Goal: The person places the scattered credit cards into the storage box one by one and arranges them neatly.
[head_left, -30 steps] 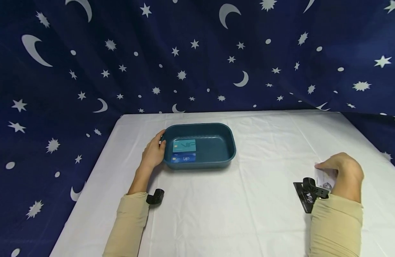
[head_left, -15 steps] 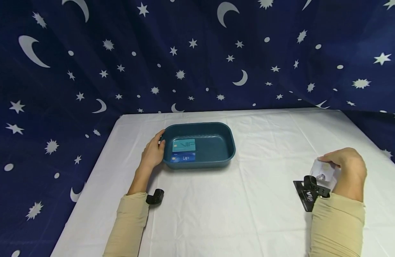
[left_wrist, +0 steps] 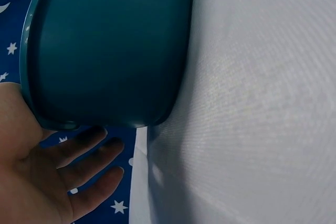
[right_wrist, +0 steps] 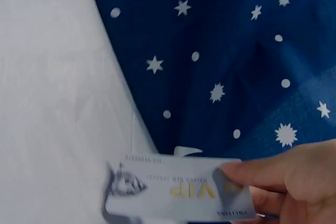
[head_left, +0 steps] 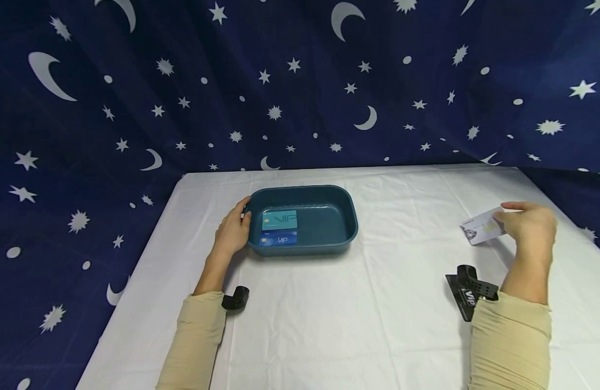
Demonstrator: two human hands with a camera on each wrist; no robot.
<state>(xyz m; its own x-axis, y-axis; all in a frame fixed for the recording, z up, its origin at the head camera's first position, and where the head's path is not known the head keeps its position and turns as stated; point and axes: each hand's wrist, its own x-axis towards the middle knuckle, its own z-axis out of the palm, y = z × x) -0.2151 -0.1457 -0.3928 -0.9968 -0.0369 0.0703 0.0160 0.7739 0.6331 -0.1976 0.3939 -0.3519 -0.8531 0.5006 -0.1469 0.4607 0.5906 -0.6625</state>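
Note:
My left hand (head_left: 233, 233) holds the left end of a dark teal plastic bin (head_left: 329, 249), thumb at the rim. The left wrist view shows the bin's outer wall (left_wrist: 110, 51), with several fingers (left_wrist: 89, 169) loosely extended beside its end. Inside the bin lie a light teal VIP card (head_left: 279, 220) and a blue VIP card (head_left: 278, 238). Above the table at the right, my right hand (head_left: 531, 227) pinches a white VIP card (head_left: 481, 226) by one end, between thumb and fingers. Gold letters and a grey ship drawing show on that card (right_wrist: 163, 187) in the right wrist view.
A black VIP card (head_left: 463, 298) lies on the white tablecloth (head_left: 329, 314), partly covered by the right wrist's black camera mount (head_left: 475, 281). Behind the table hangs a dark blue curtain (head_left: 300, 97) with moons and stars.
My right hand has lifted the white card off the table, moved it farther from me and tilted it. The left hand and the bin stay in place.

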